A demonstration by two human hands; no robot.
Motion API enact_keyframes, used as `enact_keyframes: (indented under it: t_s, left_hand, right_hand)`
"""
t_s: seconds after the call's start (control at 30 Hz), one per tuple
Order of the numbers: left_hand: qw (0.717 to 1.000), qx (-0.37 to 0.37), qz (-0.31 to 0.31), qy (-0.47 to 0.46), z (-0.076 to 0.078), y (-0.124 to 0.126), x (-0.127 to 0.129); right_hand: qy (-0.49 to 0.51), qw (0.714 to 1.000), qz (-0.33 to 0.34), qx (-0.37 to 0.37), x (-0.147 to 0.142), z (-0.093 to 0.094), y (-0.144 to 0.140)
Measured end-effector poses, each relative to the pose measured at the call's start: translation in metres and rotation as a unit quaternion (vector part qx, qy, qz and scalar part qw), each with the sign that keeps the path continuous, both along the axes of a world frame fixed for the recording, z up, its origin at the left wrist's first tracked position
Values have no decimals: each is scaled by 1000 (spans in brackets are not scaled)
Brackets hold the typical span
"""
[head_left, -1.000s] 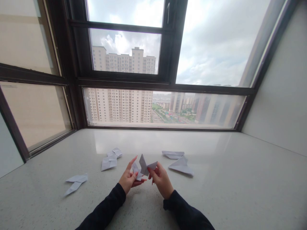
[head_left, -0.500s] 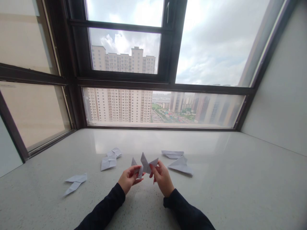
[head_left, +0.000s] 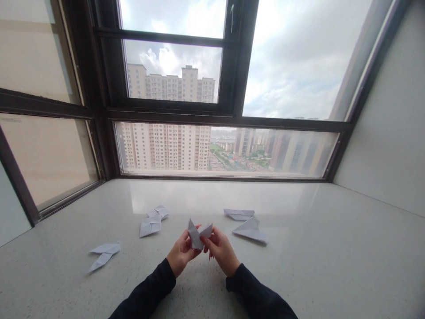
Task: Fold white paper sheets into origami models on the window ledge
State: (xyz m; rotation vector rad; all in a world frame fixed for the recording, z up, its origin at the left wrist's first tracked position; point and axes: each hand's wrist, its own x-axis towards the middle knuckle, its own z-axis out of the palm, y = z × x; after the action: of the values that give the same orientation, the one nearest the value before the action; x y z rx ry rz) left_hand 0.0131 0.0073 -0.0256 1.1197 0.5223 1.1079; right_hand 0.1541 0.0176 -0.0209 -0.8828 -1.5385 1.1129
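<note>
Both hands – left hand (head_left: 181, 254), right hand (head_left: 222, 250) – pinch folded paper piece (head_left: 198, 234).

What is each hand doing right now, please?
Left hand: closed on the folded paper piece.
Right hand: closed on the same piece.

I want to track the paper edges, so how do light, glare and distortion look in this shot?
Head view: bright window backlight, a pale reflection on the sill; wide-angle bending at the frame edges; the folded paper between left hand and right hand is small but fairly sharp.
</note>
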Motion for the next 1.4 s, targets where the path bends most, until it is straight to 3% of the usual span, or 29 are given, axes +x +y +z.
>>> enact_keyframes:
  t_s: [0.23, 0.7, 1.0, 1.4]
  left_hand:
    - [1000, 10, 8, 13, -4, 3, 1]
    - [998, -36, 34, 45, 5, -2, -1]
    - [998, -1, 23, 50, 14, -9, -1]
    - [998, 22, 47, 35, 12, -8, 0]
  right_hand:
    - [-25, 1000, -4, 1, 1, -2, 2]
    - [-30, 1000, -4, -8, 0, -1, -2]
    - [-27, 999, -8, -17, -1, -3, -1]
    - [35, 997, -54, -42, -1, -6, 0]
